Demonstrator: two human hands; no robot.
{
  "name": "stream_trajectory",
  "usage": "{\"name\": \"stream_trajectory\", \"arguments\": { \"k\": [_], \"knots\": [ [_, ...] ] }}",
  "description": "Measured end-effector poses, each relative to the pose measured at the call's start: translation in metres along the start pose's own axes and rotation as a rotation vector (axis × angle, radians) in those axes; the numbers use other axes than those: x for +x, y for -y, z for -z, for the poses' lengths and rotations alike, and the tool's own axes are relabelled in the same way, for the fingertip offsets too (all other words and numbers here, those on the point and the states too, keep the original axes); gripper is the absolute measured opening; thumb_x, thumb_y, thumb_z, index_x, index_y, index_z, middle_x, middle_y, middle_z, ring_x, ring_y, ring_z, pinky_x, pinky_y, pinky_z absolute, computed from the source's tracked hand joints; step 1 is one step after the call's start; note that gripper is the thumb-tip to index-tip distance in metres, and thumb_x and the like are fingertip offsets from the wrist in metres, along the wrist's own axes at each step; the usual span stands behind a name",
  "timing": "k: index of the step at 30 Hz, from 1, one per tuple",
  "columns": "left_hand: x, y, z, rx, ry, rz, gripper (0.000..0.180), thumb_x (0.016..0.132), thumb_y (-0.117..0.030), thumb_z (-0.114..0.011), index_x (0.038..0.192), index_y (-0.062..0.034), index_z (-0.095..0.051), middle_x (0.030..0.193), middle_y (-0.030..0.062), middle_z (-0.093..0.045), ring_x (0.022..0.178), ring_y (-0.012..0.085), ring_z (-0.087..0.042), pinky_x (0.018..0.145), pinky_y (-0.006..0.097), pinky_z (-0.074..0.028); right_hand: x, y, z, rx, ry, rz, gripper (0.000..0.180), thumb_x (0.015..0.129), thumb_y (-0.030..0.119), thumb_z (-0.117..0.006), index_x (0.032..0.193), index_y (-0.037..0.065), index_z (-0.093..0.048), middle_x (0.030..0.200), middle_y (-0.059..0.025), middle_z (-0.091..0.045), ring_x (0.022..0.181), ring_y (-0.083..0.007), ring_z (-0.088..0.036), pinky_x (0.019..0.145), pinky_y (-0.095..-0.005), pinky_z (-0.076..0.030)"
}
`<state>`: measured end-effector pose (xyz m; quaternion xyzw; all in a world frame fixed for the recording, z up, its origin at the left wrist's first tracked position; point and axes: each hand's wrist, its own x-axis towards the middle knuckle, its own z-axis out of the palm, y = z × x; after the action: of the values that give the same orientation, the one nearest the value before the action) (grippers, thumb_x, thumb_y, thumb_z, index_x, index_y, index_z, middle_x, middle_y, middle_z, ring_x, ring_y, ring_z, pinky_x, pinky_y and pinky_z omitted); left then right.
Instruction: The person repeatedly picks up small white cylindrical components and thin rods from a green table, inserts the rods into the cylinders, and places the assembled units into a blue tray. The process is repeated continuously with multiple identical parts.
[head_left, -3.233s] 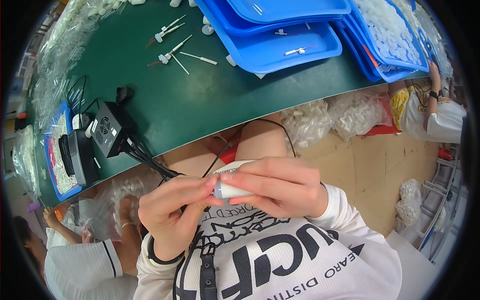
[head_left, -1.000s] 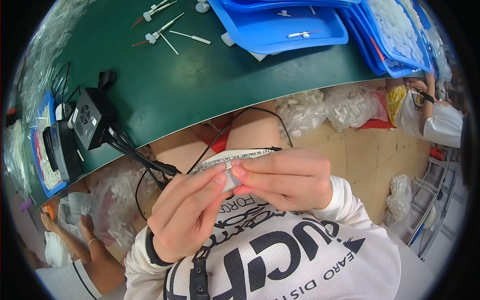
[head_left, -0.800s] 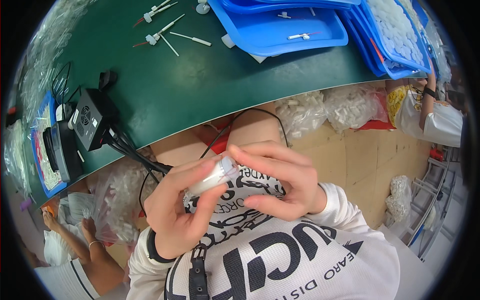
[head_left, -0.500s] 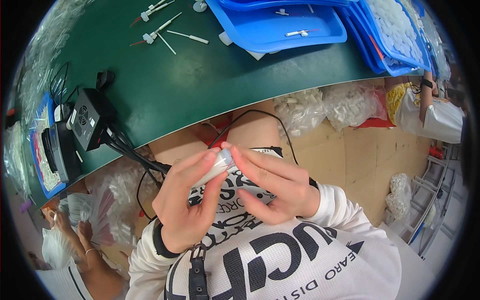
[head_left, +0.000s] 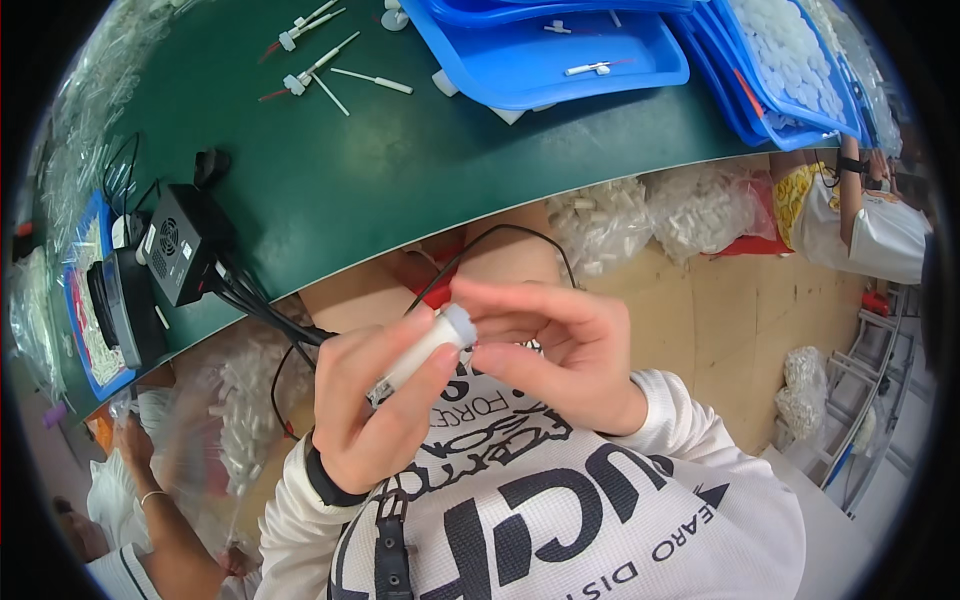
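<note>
Above my lap, my left hand (head_left: pixel 372 400) is closed round a white plastic tube (head_left: pixel 412 362), which slants up to the right. A pale bluish ridged cap (head_left: pixel 459 326) sits at the tube's upper end, clear of the left fingers. Beside the cap is my right hand (head_left: pixel 575 355), its fingers curved and apart from the thumb. The right thumb tip is close to the cap's edge; whether it touches, I cannot tell. I see nothing held in the right hand.
On the green table (head_left: pixel 340 190) lie white stick parts (head_left: pixel 372 80) with red wires. A blue tray (head_left: pixel 560 88) and a black fan-vented box (head_left: pixel 180 240) stand there. Cables hang near my left arm. Plastic bags (head_left: pixel 700 210) lie below. Other people's arms show at both sides.
My right fingers have come off the cap and spread apart. The cap now shows fully at the tube's end. My left hand keeps its hold on the tube.
</note>
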<state>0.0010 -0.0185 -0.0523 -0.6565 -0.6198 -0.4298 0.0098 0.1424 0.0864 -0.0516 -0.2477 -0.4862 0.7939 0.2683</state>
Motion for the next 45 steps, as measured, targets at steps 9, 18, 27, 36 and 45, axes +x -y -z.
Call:
{"name": "stream_trajectory", "arguments": {
  "k": [9, 18, 27, 36, 45],
  "knots": [
    [0.003, -0.016, 0.011, -0.299, -0.046, 0.329, 0.034, 0.064, 0.005, -0.075, 0.095, 0.0010, -0.061, 0.095, 0.0181, -0.062, 0.072, 0.0234, -0.063, 0.059, 0.029, -0.051, 0.004, 0.005, 0.004, -0.601, 0.057, 0.520, 0.029, 0.070, 0.001, -0.071, 0.098, -0.003, -0.065, 0.089, -0.0152, -0.065, 0.072, -0.0210, -0.066, 0.060, -0.0246, -0.052],
    [-0.005, -0.013, 0.007, -0.368, -0.013, 0.282, 0.032, 0.063, 0.008, -0.075, 0.091, 0.0004, -0.063, 0.097, 0.0166, -0.062, 0.070, 0.0216, -0.063, 0.057, 0.028, -0.050, 0.006, -0.003, 0.024, -0.692, 0.266, 0.667, 0.043, 0.067, 0.004, -0.074, 0.107, -0.003, -0.062, 0.099, -0.0189, -0.064, 0.081, -0.0249, -0.066, 0.065, -0.0276, -0.054],
    [-0.003, -0.004, -0.014, -0.242, -0.046, 0.109, 0.037, 0.058, 0.013, -0.070, 0.092, -0.0016, -0.064, 0.101, 0.0121, -0.060, 0.084, 0.0277, -0.061, 0.067, 0.031, -0.052, -0.001, -0.015, 0.010, 0.019, 0.028, 0.114, 0.042, 0.073, -0.004, -0.067, 0.114, -0.003, -0.057, 0.109, -0.0155, -0.062, 0.098, -0.0195, -0.061, 0.085, -0.0275, -0.047],
    [0.003, 0.001, -0.026, -0.249, 0.004, 0.073, 0.033, 0.060, 0.011, -0.071, 0.089, -0.0023, -0.065, 0.101, 0.0088, -0.060, 0.085, 0.0292, -0.061, 0.071, 0.032, -0.053, -0.003, -0.025, 0.020, 0.120, -0.004, 0.060, 0.035, 0.079, -0.004, -0.062, 0.114, -0.005, -0.056, 0.111, -0.0167, -0.061, 0.102, -0.0202, -0.059, 0.090, -0.0288, -0.045],
    [-0.001, 0.011, -0.065, -0.628, -0.044, 0.525, 0.027, 0.070, 0.004, -0.071, 0.090, 0.0025, -0.053, 0.100, 0.0138, -0.057, 0.083, 0.0188, -0.059, 0.073, 0.026, -0.049, -0.006, -0.042, 0.048, 0.235, -0.244, -0.145, 0.030, 0.087, 0.006, -0.057, 0.115, -0.003, -0.053, 0.106, -0.0127, -0.061, 0.098, -0.0147, -0.057, 0.085, -0.0248, -0.045]
  ]
}}
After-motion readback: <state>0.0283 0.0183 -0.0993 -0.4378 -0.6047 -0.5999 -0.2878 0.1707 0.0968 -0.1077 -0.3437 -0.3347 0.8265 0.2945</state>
